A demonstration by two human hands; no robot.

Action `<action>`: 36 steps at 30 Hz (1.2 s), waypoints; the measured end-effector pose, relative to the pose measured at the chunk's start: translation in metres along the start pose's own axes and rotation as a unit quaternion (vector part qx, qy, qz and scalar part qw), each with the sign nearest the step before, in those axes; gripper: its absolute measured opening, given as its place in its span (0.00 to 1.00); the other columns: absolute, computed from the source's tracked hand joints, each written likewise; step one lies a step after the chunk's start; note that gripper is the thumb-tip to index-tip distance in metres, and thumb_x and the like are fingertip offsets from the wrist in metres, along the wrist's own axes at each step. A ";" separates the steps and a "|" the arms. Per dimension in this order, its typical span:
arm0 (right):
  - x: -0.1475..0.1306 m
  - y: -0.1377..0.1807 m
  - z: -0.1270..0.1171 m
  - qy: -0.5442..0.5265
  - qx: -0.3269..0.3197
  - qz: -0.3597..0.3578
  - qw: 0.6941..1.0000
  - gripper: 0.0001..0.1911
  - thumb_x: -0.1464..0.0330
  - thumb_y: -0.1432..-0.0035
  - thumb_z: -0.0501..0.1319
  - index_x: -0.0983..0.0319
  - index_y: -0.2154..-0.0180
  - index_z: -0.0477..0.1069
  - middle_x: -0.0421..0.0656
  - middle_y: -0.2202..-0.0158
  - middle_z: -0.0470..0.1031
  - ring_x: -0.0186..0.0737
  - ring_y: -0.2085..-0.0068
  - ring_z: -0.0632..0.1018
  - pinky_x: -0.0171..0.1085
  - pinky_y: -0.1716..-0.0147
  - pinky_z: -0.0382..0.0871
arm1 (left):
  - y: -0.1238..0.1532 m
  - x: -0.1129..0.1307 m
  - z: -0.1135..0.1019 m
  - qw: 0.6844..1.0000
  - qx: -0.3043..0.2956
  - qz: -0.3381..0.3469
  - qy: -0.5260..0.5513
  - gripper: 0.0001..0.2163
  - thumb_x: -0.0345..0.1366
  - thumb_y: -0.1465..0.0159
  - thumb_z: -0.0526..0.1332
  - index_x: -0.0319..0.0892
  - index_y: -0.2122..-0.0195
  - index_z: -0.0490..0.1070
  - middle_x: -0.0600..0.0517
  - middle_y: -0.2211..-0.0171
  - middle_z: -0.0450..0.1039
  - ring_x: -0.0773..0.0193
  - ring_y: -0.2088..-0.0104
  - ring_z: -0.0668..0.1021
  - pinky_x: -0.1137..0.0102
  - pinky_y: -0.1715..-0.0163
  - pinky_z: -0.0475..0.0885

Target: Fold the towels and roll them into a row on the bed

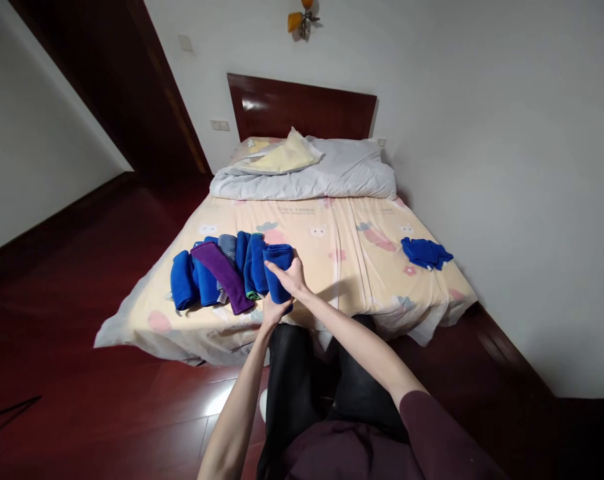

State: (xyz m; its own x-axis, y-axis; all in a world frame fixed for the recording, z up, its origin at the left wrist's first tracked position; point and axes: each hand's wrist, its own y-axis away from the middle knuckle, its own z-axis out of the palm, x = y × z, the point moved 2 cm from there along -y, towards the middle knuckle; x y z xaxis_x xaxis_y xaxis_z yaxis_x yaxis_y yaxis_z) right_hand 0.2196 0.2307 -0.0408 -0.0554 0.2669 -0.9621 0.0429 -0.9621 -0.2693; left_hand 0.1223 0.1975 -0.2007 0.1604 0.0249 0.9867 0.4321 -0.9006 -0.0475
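A blue towel (pixel 278 275), folded into a compact bundle, is between my two hands near the bed's front edge. My right hand (pixel 291 275) grips its right side, thumb across the front. At the bottom end, my left hand (pixel 275 309) holds the same towel, its fingers partly hidden behind it. Just left lies a row of several rolled towels, mostly blue (pixel 183 280), with a grey one (pixel 227 247) among them. A purple towel (pixel 225 275) lies slantwise over the row. Farther right on the bed is a crumpled blue cloth (pixel 426 253).
The bed (pixel 332 233) has a pale patterned sheet and a dark wooden headboard (pixel 307 107). A grey-white quilt (pixel 342 167) is bunched at its head, with a yellow pillow or cloth (pixel 289 155) on top. A white wall (pixel 507 167) stands to the right; dark red floor (pixel 107 280) lies left.
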 end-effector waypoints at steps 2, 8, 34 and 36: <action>0.004 -0.003 0.004 -0.005 0.017 0.003 1.000 0.28 0.56 0.51 0.75 0.59 0.53 0.71 0.45 0.55 0.82 0.43 0.55 0.83 0.43 0.51 0.79 | -0.004 -0.003 -0.001 1.000 0.003 -0.015 -0.008 0.18 0.34 0.60 0.76 0.41 0.69 0.73 0.48 0.70 0.78 0.53 0.67 0.79 0.62 0.62 0.75; 0.017 -0.019 0.012 0.009 0.051 -0.001 0.999 0.27 0.54 0.50 0.74 0.60 0.53 0.71 0.46 0.55 0.82 0.45 0.56 0.83 0.44 0.50 0.79 | -0.022 -0.008 0.005 1.000 0.006 -0.021 0.010 0.16 0.33 0.60 0.74 0.42 0.70 0.73 0.49 0.71 0.77 0.53 0.66 0.79 0.62 0.61 0.75; 0.070 -0.050 0.038 0.089 -0.002 0.028 0.996 0.29 0.55 0.52 0.75 0.56 0.52 0.68 0.41 0.53 0.80 0.44 0.50 0.81 0.44 0.42 0.76 | -0.046 -0.071 0.023 0.997 0.016 -0.074 0.002 0.18 0.37 0.55 0.74 0.38 0.64 0.76 0.43 0.67 0.81 0.50 0.64 0.82 0.63 0.64 0.78; 0.074 -0.049 0.037 0.100 -0.010 0.032 0.994 0.32 0.56 0.54 0.76 0.56 0.50 0.68 0.41 0.52 0.80 0.45 0.49 0.81 0.45 0.42 0.75 | -0.046 -0.075 0.024 0.998 0.012 -0.067 -0.018 0.18 0.38 0.55 0.74 0.38 0.64 0.76 0.43 0.67 0.81 0.49 0.63 0.82 0.62 0.63 0.78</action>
State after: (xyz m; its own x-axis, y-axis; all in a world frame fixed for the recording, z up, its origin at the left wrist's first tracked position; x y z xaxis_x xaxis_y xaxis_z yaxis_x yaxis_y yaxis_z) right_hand 0.1765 0.2957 -0.0976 0.1477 0.2120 -0.9660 0.0592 -0.9769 -0.2053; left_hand 0.1118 0.2478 -0.2758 0.1312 0.1595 0.9784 0.4736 -0.8772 0.0795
